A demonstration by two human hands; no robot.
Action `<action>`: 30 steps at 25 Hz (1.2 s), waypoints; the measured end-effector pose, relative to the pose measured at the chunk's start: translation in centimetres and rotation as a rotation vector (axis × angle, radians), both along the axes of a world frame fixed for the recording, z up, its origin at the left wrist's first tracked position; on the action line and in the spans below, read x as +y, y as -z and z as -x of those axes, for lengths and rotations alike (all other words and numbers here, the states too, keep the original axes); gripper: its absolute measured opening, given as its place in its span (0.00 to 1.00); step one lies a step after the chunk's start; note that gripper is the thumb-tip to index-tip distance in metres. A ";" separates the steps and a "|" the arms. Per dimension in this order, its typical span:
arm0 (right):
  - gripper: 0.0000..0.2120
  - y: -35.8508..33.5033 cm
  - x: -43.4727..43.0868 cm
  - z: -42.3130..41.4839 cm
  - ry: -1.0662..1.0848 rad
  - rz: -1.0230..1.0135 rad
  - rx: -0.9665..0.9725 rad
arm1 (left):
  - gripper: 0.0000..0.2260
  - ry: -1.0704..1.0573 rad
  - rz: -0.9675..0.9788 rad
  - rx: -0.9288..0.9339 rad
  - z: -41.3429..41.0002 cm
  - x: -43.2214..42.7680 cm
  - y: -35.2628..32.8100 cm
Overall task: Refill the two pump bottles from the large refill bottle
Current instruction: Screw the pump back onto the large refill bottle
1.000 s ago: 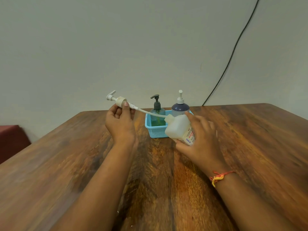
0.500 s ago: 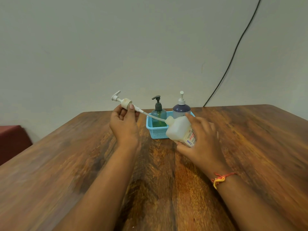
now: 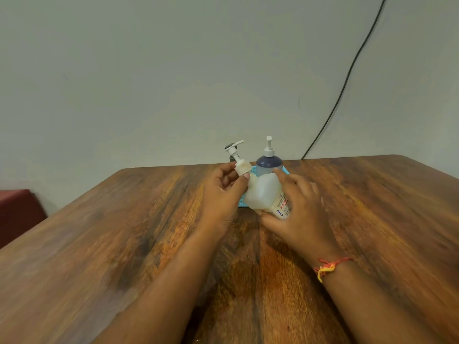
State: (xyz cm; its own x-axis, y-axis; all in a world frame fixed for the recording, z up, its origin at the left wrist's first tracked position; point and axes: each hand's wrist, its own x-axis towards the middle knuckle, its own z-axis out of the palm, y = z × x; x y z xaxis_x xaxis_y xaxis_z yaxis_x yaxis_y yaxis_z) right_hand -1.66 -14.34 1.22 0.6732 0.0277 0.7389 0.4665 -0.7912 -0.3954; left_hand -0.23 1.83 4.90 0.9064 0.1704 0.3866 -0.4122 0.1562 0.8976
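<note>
Refill bottle held near the table's (image 3: 99,244) far edge. The right hand (image 3: 301,214) wraps the tilted white refill bottle (image 3: 263,194), just before the blue basket (image 3: 285,170) holding the dark pump bottle (image 3: 268,165); a second pump bottle (image 3: 231,147) is mostly hidden. The left hand (image 3: 223,194) pinches the bottle's pump cap (image 3: 242,167) at its neck. Judged step: seating or unseating this cap; next, twisting it. Label reads "CHG", partly "BIOCHE".

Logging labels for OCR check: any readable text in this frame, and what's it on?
"CHG", blue letters on the label of the white refill bottle held by the right hand.
"BIOCHEM", red, same label, blurred, so uncertain.
Other small print on that label: too blurred to read.
Dark blue pump bottle: no text visible.
</note>
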 end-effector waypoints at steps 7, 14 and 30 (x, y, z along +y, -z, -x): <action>0.43 -0.1 0.3 0.4 -0.052 -0.036 0.014 | 0.16 0.019 -0.029 0.000 0.3 0.3 0.1; 0.43 -0.3 0.3 0.8 -0.168 -0.165 0.155 | 0.10 0.124 -0.032 0.016 -0.2 1.2 -0.1; 0.42 -0.5 1.1 1.2 -0.228 -0.269 0.247 | 0.15 -0.087 -0.031 -0.066 0.7 0.5 -0.6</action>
State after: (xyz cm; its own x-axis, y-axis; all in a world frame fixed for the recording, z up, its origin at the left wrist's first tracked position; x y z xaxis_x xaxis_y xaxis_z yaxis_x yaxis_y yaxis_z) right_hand -2.83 -13.21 1.67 0.8297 0.0248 0.5576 0.4830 -0.5326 -0.6950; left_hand -0.92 2.32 5.51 0.8612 0.2346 0.4509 -0.4811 0.0900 0.8721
